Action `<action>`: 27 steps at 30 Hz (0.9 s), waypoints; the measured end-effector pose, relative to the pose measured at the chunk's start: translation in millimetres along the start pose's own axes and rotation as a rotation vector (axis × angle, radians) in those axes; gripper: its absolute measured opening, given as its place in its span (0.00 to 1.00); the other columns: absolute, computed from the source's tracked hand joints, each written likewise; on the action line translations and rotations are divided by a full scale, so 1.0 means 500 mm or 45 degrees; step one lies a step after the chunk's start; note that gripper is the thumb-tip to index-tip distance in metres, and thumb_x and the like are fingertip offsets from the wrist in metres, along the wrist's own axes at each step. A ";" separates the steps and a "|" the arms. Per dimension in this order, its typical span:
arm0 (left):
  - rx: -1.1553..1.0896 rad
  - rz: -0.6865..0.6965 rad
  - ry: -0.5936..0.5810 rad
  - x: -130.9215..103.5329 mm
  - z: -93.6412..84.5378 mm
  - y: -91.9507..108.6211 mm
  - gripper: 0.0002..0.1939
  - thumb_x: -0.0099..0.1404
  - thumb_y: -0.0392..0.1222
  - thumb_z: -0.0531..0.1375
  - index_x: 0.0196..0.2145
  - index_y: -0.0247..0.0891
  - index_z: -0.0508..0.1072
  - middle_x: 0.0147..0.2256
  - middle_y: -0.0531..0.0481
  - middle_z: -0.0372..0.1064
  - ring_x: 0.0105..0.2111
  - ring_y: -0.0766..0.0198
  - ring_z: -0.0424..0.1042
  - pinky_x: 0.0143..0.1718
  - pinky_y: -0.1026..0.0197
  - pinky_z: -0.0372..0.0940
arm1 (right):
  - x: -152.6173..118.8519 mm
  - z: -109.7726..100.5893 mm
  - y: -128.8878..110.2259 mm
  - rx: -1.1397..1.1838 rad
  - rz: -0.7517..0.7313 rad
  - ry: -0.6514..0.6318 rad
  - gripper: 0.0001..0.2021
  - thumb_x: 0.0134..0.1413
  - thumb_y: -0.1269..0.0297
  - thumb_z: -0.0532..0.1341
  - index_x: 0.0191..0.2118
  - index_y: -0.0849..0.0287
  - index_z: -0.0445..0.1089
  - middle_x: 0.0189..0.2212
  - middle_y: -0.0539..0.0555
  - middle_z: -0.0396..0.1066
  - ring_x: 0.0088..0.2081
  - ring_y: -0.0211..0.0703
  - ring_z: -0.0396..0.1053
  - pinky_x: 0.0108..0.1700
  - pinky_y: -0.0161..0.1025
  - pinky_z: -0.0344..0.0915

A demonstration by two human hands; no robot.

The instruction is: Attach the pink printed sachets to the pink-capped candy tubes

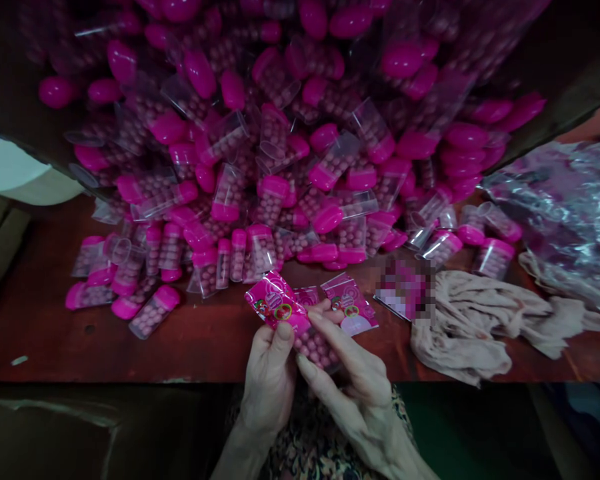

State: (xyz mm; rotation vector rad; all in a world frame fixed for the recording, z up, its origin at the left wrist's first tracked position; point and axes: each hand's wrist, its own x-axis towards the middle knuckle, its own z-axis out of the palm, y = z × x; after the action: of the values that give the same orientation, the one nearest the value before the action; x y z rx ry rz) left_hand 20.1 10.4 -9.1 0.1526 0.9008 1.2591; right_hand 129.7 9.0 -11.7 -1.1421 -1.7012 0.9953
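Close to the table's front edge, my left hand (270, 373) pinches a printed pink wrapper sleeve (277, 303) between thumb and fingers. The sleeve sits over one end of a clear container of small pink balls (317, 347). My right hand (355, 373) grips that container from the right, its thumb and fingers closed around it. The container's cap end is hidden inside the sleeve. Just beyond my right fingers lies a loose printed sleeve (350, 303), with part of another beside it. Farther right rests one more pink sleeve (403, 290), partly blurred.
A big heap of pink-capped containers (275, 193) spills onto the red-brown table (220, 353) from behind. On the right lie a crumpled beige cloth (470, 327) and a pile of shiny clear plastic (575, 207). A white round object (25, 173) stands at left.
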 end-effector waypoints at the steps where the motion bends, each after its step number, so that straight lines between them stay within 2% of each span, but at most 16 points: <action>1: -0.011 0.000 0.000 0.000 0.000 -0.002 0.15 0.58 0.49 0.60 0.36 0.35 0.76 0.38 0.39 0.76 0.45 0.50 0.71 0.50 0.47 0.62 | 0.001 0.000 -0.001 -0.007 0.009 0.035 0.27 0.52 0.73 0.61 0.57 0.50 0.60 0.50 0.52 0.70 0.49 0.44 0.70 0.52 0.40 0.68; 7: -0.033 -0.020 -0.038 -0.002 -0.001 0.001 0.12 0.60 0.45 0.58 0.37 0.36 0.76 0.39 0.41 0.76 0.46 0.52 0.71 0.49 0.49 0.62 | -0.010 0.020 0.002 -0.032 0.076 0.156 0.23 0.52 0.71 0.61 0.54 0.54 0.64 0.48 0.55 0.72 0.45 0.46 0.73 0.48 0.41 0.71; 10: -0.024 0.009 0.009 -0.001 -0.003 0.008 0.12 0.60 0.45 0.59 0.38 0.36 0.75 0.39 0.41 0.76 0.44 0.53 0.72 0.48 0.50 0.63 | -0.019 0.036 0.005 0.084 0.199 0.190 0.23 0.50 0.69 0.62 0.53 0.56 0.63 0.43 0.56 0.74 0.38 0.43 0.76 0.39 0.34 0.75; 13: -0.018 0.038 0.053 0.001 -0.003 0.010 0.15 0.58 0.48 0.60 0.38 0.35 0.74 0.40 0.40 0.75 0.42 0.53 0.73 0.46 0.51 0.65 | -0.022 0.045 0.005 0.213 0.294 0.163 0.21 0.48 0.66 0.64 0.49 0.55 0.64 0.36 0.52 0.77 0.32 0.39 0.76 0.32 0.30 0.74; 17: -0.005 -0.012 0.097 0.003 0.005 0.008 0.12 0.57 0.45 0.61 0.37 0.35 0.74 0.37 0.42 0.76 0.39 0.55 0.74 0.43 0.53 0.67 | -0.021 0.045 0.002 0.108 0.361 0.189 0.17 0.47 0.65 0.64 0.45 0.55 0.65 0.30 0.48 0.76 0.23 0.34 0.73 0.25 0.27 0.71; 19: 0.001 -0.052 0.079 0.003 0.008 0.005 0.11 0.57 0.43 0.61 0.36 0.35 0.74 0.35 0.42 0.76 0.37 0.55 0.75 0.42 0.54 0.67 | -0.022 0.044 -0.001 0.079 0.373 0.204 0.15 0.49 0.66 0.63 0.45 0.55 0.65 0.31 0.48 0.76 0.23 0.34 0.73 0.25 0.26 0.71; 22: 0.020 -0.081 0.043 -0.001 0.007 -0.003 0.10 0.58 0.42 0.60 0.35 0.34 0.75 0.35 0.41 0.76 0.37 0.55 0.75 0.42 0.54 0.67 | -0.028 0.049 -0.004 0.159 0.367 0.246 0.16 0.51 0.67 0.62 0.46 0.54 0.64 0.39 0.51 0.76 0.30 0.35 0.75 0.30 0.27 0.72; 24: 0.024 -0.094 0.075 -0.005 0.006 -0.007 0.09 0.58 0.43 0.60 0.33 0.34 0.74 0.34 0.42 0.76 0.38 0.55 0.74 0.43 0.54 0.66 | -0.032 0.054 -0.004 0.217 0.361 0.297 0.16 0.51 0.68 0.62 0.46 0.53 0.63 0.43 0.53 0.74 0.32 0.36 0.75 0.33 0.28 0.72; 27: 0.008 -0.088 0.168 -0.007 0.006 -0.009 0.08 0.58 0.43 0.61 0.31 0.35 0.74 0.30 0.44 0.76 0.39 0.54 0.74 0.44 0.53 0.66 | -0.029 0.056 -0.002 0.273 0.423 0.313 0.15 0.49 0.68 0.63 0.45 0.54 0.64 0.38 0.52 0.75 0.30 0.36 0.74 0.32 0.29 0.71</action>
State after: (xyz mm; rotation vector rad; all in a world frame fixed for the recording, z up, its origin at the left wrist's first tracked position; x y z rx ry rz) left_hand 25.1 6.9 -7.9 0.0435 1.0151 1.2126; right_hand 107.1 -9.5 -23.2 -1.3672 -1.2031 1.1543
